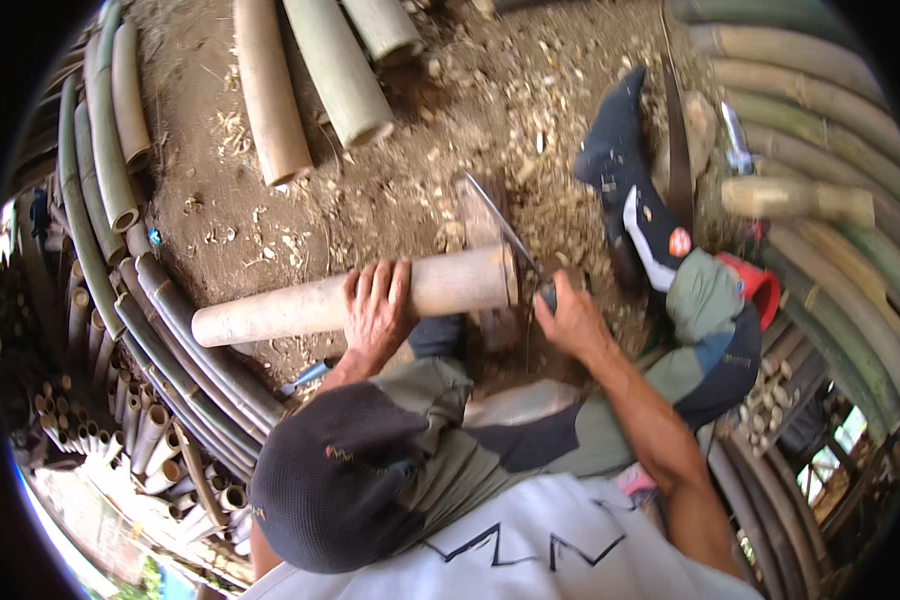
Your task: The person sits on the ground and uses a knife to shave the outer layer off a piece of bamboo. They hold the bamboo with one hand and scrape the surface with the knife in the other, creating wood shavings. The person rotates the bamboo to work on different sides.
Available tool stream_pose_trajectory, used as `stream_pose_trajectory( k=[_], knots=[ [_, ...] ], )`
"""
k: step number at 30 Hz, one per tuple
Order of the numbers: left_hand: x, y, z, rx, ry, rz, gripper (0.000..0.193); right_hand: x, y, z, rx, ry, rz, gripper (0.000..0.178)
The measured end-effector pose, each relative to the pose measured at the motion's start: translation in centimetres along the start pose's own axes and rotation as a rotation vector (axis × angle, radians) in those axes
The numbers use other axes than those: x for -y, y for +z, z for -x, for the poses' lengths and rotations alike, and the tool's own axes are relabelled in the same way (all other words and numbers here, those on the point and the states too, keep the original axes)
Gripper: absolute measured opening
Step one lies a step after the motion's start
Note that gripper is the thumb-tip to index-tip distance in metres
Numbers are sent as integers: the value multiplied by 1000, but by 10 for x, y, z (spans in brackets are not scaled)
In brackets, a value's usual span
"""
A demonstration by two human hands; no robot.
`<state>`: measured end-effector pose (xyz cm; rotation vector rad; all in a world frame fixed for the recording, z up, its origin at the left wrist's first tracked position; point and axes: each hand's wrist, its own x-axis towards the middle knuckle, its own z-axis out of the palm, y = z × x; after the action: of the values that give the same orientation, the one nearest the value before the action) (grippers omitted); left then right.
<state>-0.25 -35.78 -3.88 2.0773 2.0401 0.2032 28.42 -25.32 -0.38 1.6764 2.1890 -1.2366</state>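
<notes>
A thick pale bamboo section point(305, 308) lies crosswise in front of me, its right end resting by a wooden block point(485, 212). My left hand point(378, 303) presses down over the middle of the bamboo, fingers draped across its top. In my right hand point(574, 322) is the dark handle of a long, narrow-bladed knife point(505, 226). The blade points up and to the left, just beyond the bamboo's right end. Whether the edge touches the bamboo, I cannot tell.
Bamboo poles point(805, 80) line the right side, and more curve along the left point(185, 310). Cut bamboo lengths point(340, 75) lie ahead. A wooden mallet point(798, 201), a small knife point(736, 138) and a red container point(755, 290) are at right. Chips litter the dirt.
</notes>
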Motion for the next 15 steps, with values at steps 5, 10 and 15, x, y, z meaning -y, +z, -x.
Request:
stream_pose_trajectory(
  k=[5,10,15],
  knots=[
    [26,-25,-29,564,-45,200,105,-8,2,19,46,33,-143,35],
    [20,-37,-44,578,6,203,94,13,-12,32,-79,-55,-169,38],
    [23,-24,-43,576,23,259,90,14,-19,25,-128,-156,-107,37]
  ],
)
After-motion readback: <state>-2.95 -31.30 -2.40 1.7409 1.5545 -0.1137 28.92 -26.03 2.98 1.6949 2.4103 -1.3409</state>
